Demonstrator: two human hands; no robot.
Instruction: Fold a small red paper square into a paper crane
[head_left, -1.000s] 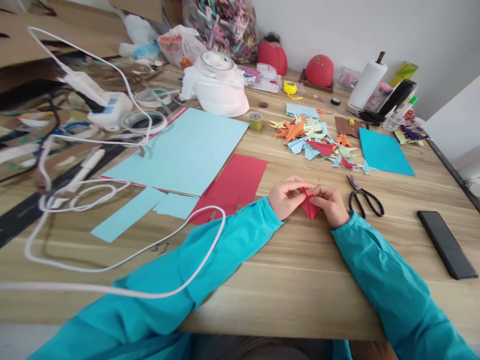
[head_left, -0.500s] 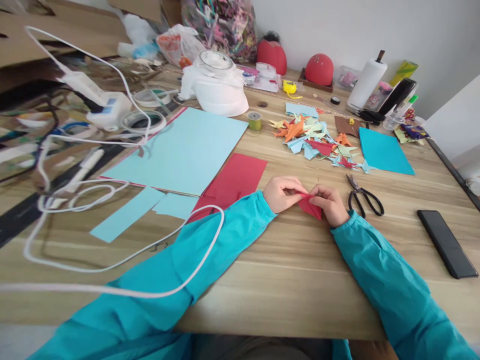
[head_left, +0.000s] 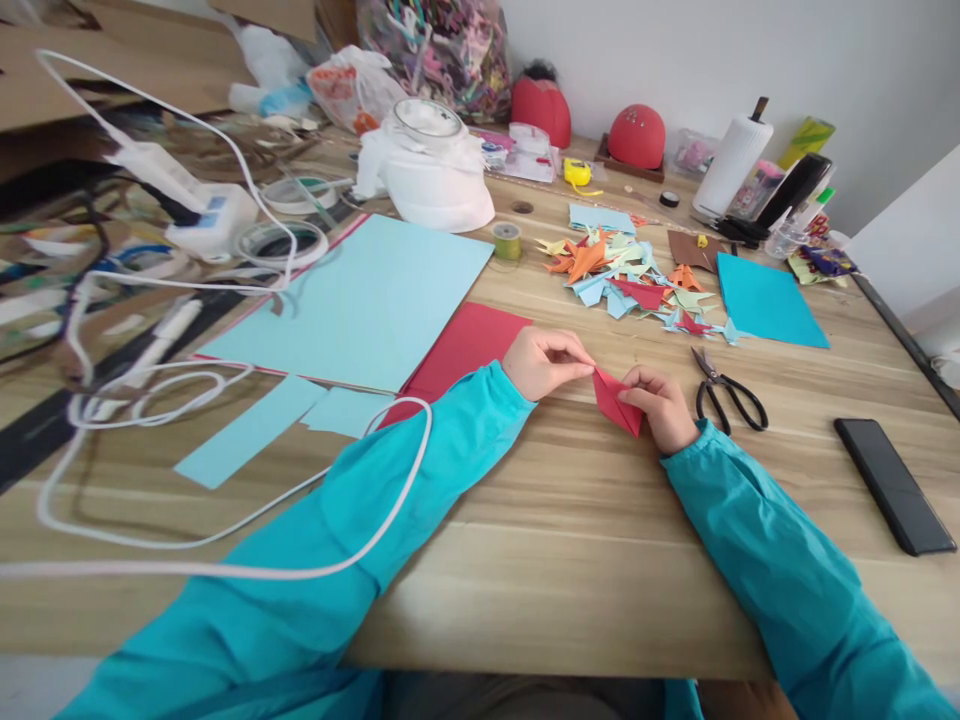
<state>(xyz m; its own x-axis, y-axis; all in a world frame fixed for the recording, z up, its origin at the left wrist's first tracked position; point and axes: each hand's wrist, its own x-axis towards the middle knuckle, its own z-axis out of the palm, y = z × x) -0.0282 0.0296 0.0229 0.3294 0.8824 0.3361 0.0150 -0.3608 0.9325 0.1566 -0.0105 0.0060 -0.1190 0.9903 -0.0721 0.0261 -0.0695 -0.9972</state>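
A small piece of folded red paper [head_left: 616,402], diamond-like in outline, is held above the wooden table between my hands. My left hand [head_left: 546,362] pinches its upper left tip between thumb and fingers. On its right side, my right hand [head_left: 660,405] grips the paper with thumb and bent fingers. Beyond my hands lies a pile of folded paper cranes [head_left: 630,275] in orange, blue, red and pale green. Black-handled scissors [head_left: 729,392] rest just right of my right hand. A red paper sheet [head_left: 465,355] lies partly under my left forearm.
Light blue sheets [head_left: 360,295] and cut strips [head_left: 251,430] lie to the left. A white cable [head_left: 420,470] loops across my left sleeve. A phone [head_left: 892,485] lies at right, a blue sheet [head_left: 772,300] behind it. A thread spool [head_left: 507,242] stands near a white-wrapped jar [head_left: 431,165].
My left hand has moved left and slightly up, away from my right hand, still pinching the tip. More of the red paper shows between them. My right hand has barely moved.
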